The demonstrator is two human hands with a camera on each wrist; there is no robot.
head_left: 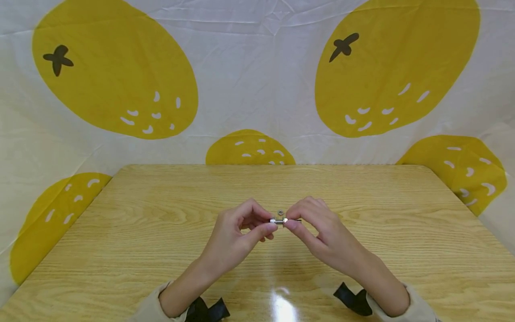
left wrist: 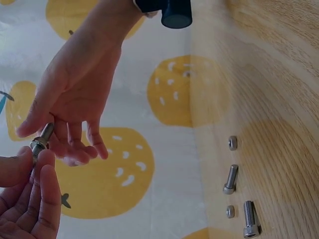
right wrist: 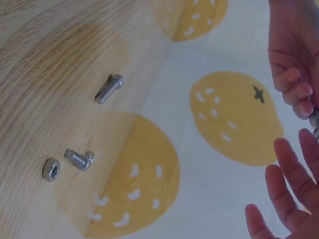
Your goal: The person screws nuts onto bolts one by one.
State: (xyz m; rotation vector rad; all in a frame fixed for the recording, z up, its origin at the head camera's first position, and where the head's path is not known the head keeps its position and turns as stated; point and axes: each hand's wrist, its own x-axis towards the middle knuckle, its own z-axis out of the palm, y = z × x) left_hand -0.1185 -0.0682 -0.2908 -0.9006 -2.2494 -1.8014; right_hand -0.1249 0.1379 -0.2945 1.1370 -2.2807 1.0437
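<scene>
In the head view a silver bolt (head_left: 278, 221) lies level between both hands, above the wooden table. My left hand (head_left: 237, 235) grips its left end between thumb and fingers. A nut (head_left: 285, 220) sits around the shaft, and my right hand (head_left: 323, 235) pinches there with thumb and index finger. From the left wrist, the near left hand (left wrist: 32, 199) and far right hand (left wrist: 75, 94) meet at the bolt, its threads partly covered. The right wrist view shows the right hand's fingers (right wrist: 286, 186) spread, with the bolt cut off at the edge.
Beyond the held bolt, a loose nut (head_left: 280, 212) shows on the wooden table (head_left: 141, 250). More hardware lies there in the left wrist view: a bolt (left wrist: 231, 179), another bolt (left wrist: 250, 219) and a nut (left wrist: 233, 143). A fruit-printed cloth (head_left: 257, 80) hangs behind the table.
</scene>
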